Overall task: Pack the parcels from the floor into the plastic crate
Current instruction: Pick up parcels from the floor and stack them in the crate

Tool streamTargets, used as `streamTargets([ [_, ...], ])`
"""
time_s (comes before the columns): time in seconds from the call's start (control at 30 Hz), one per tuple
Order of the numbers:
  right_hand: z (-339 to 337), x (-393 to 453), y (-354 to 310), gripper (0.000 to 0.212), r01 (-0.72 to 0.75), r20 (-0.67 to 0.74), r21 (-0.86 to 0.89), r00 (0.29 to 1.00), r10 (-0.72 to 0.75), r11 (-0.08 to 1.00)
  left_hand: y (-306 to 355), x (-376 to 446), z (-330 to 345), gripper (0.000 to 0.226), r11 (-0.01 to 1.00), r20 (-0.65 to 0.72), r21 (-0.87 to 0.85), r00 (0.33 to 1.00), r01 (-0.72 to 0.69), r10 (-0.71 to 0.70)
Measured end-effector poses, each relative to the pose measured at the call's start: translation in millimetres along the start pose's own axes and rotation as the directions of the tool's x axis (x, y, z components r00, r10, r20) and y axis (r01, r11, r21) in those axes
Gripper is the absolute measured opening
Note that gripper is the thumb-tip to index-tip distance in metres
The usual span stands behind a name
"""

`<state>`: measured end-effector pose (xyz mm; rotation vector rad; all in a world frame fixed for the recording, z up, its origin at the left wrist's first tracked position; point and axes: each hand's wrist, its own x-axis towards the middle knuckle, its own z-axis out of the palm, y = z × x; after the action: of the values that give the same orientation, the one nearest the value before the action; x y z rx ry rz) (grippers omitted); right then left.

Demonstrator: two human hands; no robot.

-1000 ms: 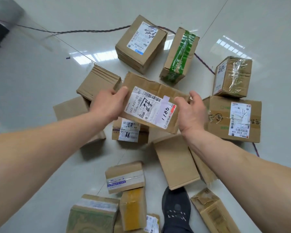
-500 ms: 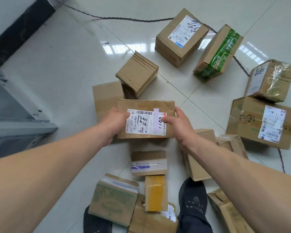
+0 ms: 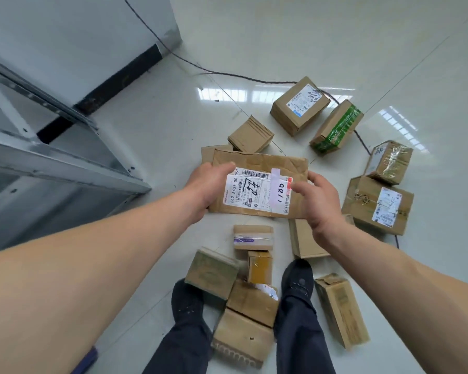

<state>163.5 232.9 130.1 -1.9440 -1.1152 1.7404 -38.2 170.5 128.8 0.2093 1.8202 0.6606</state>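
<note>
With both hands (image 3: 260, 195) gripping its short ends, the labelled parcel (image 3: 257, 184) sat crosswise between them; no crate visible.

Glossy tile floor (image 3: 295, 36) — cardboard parcels (image 3: 299, 105) scattered, black cable (image 3: 227, 74).

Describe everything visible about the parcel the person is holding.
The held parcel is a flat, creased brown cardboard box, lifted above the floor and roughly level. Its upper face carries a white shipping label with a barcode, printed text, handwritten marks and "1180" on a pale tape strip. The left hand grips its left end, the right hand its right end.
</note>
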Motion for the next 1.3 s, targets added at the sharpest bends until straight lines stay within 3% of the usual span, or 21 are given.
streamTargets([
  [0.13,-10.3,-94.2,-48.3,0.03,0.041,0.02,0.038,0.999,-0.042,0.998,24.5,-98.3,-34.5,0.039,0.998,0.005,-0.041,0.999,-0.051,0.051],
  [0.2,-13.7,-132.8,-65.5,0.032,0.071,0.029,0.041,0.997,-0.072,0.997,26.6,-135.2,-50.3,0.027,0.994,0.003,-0.078,0.998,-0.07,0.07],
  [0.63,-41.4,-277.5,-99.9,0.032,0.254,0.17,0.024,0.952,-0.254,0.967,4.4,-313.8,-80.6,0.039,0.959,-0.156,-0.182,0.969,-0.217,0.19],
  [0.87,-49.5,-339.7,-90.1,0.023,0.297,0.315,-0.062,0.912,-0.264,0.953,-50.8,-403.7,-82.4,0.044,0.928,-0.293,-0.302,0.948,-0.219,0.128],
  [1.0,-32.7,-377.6,-73.8,0.024,0.324,0.39,-0.133,0.886,-0.251,0.937,-93.5,-450.1,-94.8,0.037,0.9,-0.372,-0.378,0.926,-0.219,0.069],
  [1.13,-0.2,-416.9,-56.7,0.021,0.369,0.474,-0.195,0.846,-0.243,0.909,-141.7,-482.1,-122.8,0.063,0.881,-0.438,-0.417,0.899,-0.225,0.022],
  [1.23,31.2,-448.5,-40.3,0.017,0.433,0.523,-0.233,0.81,-0.264,0.871,-179.4,-499.4,-151.7,0.046,0.862,-0.471,-0.453,0.882,-0.23,-0.012],
  [1.3,55.9,-472.2,-27.6,0.015,0.445,0.56,-0.241,0.79,-0.251,0.863,-206.4,-511.4,-174.5,0.052,0.848,-0.483,-0.475,0.875,-0.235,-0.027],
])
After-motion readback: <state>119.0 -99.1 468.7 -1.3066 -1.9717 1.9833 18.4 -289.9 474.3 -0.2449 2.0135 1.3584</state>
